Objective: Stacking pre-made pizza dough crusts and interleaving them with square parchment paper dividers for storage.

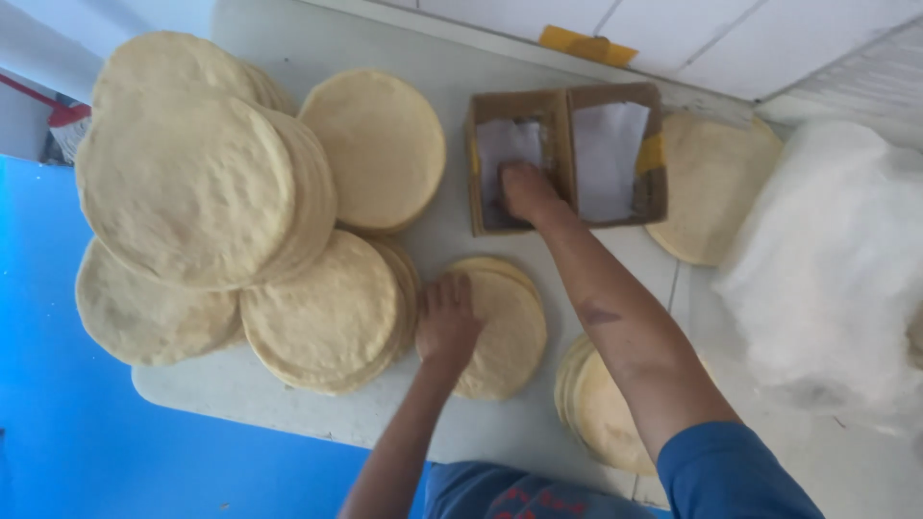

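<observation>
On a pale tabletop [288, 404], seen from above the worker's own head, two bare hands work among stacks of round, pale yellow flatbreads. At the centre, the left hand [446, 322] lies flat, fingers spread, on the nine o'clock edge of a short stack of flatbreads [505, 327]. The right hand [527, 192] reaches toward twelve o'clock into the left half of a brown cardboard box [565, 159] split into two compartments, each holding white paper sheets [608, 144]; its fingertips press down on the paper, though whether they pinch a sheet cannot be told. A yellow strip of tape marks the box's three o'clock wall, and another yellow tape patch [586, 46] sits on the white wall at twelve o'clock. Tall, leaning flatbread piles [192, 187] crowd the table from nine to eleven o'clock, one more pile [601, 408] sits at five o'clock beneath the right forearm, and a single disc [716, 187] lies at two o'clock. A bundle of clear, whitish plastic [827, 269] fills three o'clock. The discs look thin, light and floppy, likely to tear or crease if pinched; they seem best lifted with a flat palm slid under the edge.
</observation>
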